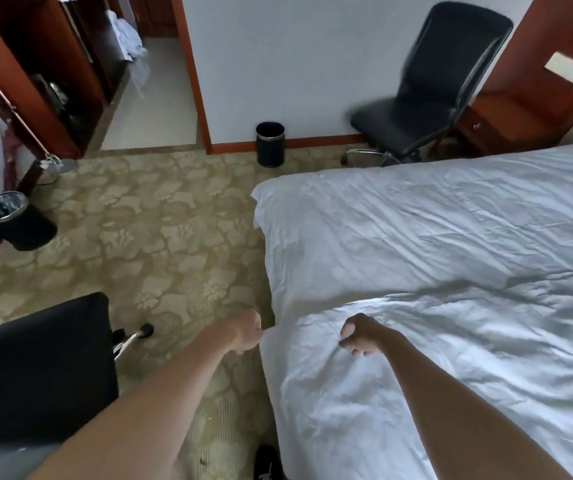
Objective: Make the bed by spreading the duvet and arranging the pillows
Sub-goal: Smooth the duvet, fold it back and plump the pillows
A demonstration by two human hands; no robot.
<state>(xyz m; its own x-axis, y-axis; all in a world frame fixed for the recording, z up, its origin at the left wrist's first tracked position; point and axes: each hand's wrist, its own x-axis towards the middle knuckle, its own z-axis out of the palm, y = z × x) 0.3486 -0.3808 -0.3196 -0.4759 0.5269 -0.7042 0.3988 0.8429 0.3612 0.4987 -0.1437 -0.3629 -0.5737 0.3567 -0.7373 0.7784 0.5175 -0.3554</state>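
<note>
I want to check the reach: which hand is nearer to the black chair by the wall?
Right. The right hand rests on the duvet, on the same side as the black chair by the wall. The left hand pinches the duvet's edge, further left.

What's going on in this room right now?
A person is making a bed. The left hand pinches the corner of the white duvet at the bed's edge, while the right hand rests on top of it with fingers curled into the fabric. The duvet is still wrinkled, and past its edge lies more white bedding. No pillows are in view. Two black office chairs and two black bins stand on the patterned carpet.
</note>
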